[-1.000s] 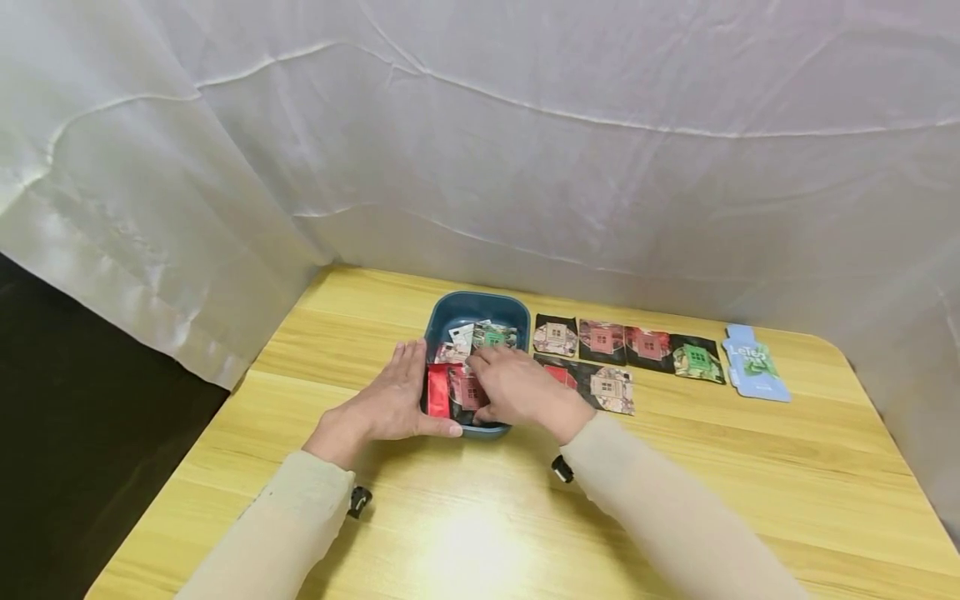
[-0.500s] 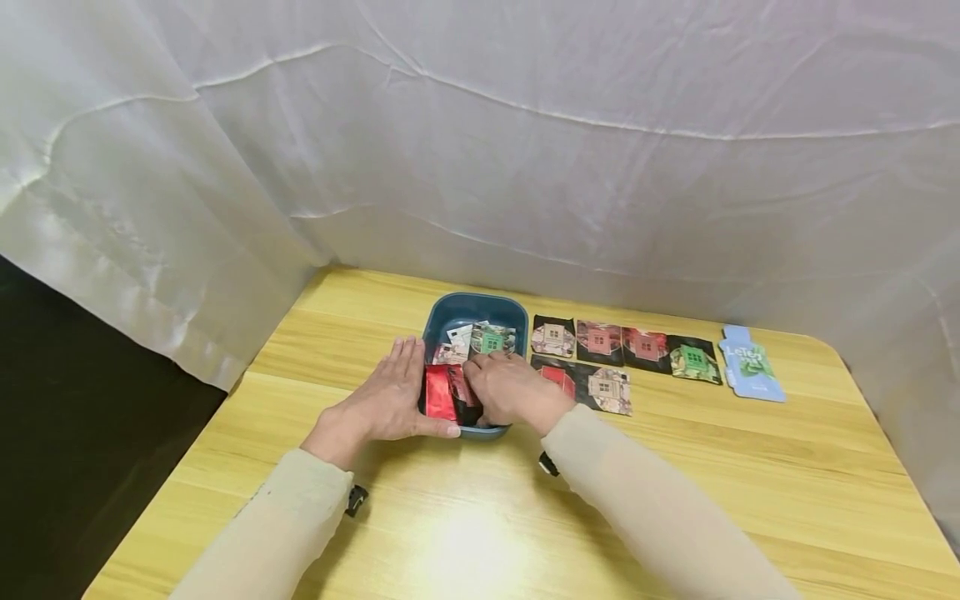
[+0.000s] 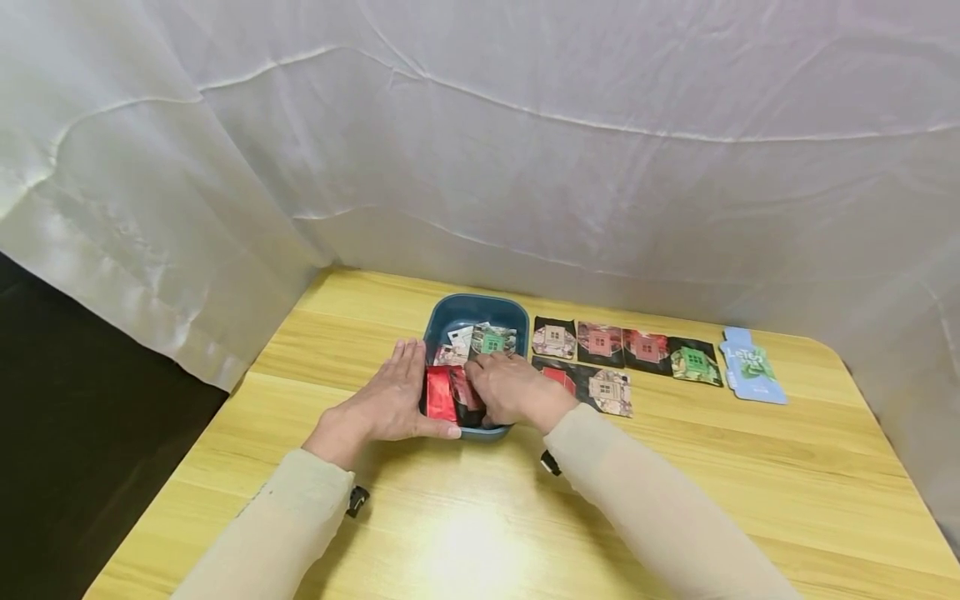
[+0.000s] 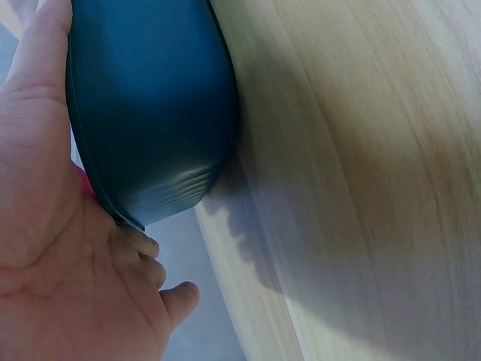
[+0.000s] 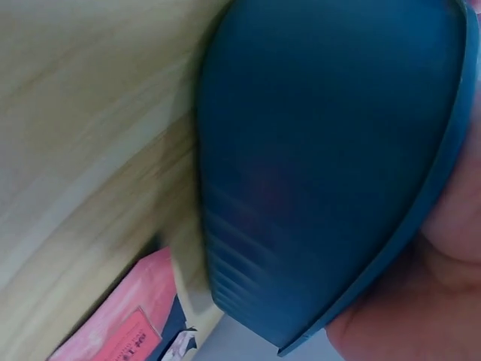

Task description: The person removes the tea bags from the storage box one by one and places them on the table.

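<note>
A dark blue rectangular tub (image 3: 480, 305) stands on the table with several small sachets in it. My left hand (image 3: 386, 400) rests against its left side, fingers extended along the rim and thumb near the front corner. Reaching inside, my right hand (image 3: 513, 387) grips a black and red tea sachet (image 3: 467, 398); its fingertips are partly hidden. A shiny red sachet (image 3: 440, 396) lies beside it on the left. Behind are a green-printed sachet (image 3: 493, 337) and white packets (image 3: 459, 338). Both wrist views mostly show the tub's outer wall (image 4: 150, 105).
Right of the tub, a back row of sachets (image 3: 600, 343) lies flat. A red-printed sachet (image 3: 558, 379) and a beige-printed one (image 3: 611, 390) lie in front. Further right is a light blue packet (image 3: 752, 367). A pale curtain (image 3: 570, 208) hangs behind the wooden table (image 3: 712, 467).
My right hand has shifted slightly left inside the tub, and the black and red sachet there has turned from lying flat to tilted against the red one. The left hand stays in place.
</note>
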Action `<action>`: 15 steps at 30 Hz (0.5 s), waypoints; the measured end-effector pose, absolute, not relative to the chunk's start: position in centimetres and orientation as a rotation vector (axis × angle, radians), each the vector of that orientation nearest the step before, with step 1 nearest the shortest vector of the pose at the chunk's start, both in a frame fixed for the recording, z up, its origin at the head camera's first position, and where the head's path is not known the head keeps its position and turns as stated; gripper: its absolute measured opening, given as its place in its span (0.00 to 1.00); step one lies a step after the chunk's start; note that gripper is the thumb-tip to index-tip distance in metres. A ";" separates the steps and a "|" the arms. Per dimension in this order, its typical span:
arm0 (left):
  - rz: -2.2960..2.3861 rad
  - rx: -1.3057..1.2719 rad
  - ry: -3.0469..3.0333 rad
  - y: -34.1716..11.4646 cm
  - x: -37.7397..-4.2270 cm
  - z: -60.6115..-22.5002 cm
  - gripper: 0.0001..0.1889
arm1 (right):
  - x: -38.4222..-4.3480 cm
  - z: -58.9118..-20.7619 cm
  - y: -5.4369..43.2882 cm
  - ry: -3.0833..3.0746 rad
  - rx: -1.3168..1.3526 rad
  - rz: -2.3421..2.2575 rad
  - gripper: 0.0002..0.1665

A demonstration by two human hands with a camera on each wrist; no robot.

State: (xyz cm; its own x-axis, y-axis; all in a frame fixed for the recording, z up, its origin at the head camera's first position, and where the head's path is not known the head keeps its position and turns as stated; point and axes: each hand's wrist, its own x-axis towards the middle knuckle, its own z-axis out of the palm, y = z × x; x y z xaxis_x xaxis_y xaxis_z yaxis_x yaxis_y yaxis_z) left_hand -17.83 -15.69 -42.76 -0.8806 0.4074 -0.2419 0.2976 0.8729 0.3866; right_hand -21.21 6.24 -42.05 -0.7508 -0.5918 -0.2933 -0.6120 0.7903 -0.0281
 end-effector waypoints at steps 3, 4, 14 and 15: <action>0.493 0.524 2.727 -15.7 -17.8 -42.7 0.78 | -21.2 -42.2 6.3 2.715 -0.939 0.096 0.50; 0.495 0.524 2.726 -15.7 -17.8 -42.8 0.78 | -21.2 -42.2 6.3 2.720 -0.941 0.094 0.50; 0.512 0.535 2.716 -15.8 -17.8 -42.9 0.78 | -21.3 -42.9 6.5 2.792 -0.914 -0.039 0.53; 0.515 0.536 2.715 -15.8 -17.8 -42.9 0.78 | -21.3 -42.9 6.5 2.803 -0.921 -0.044 0.53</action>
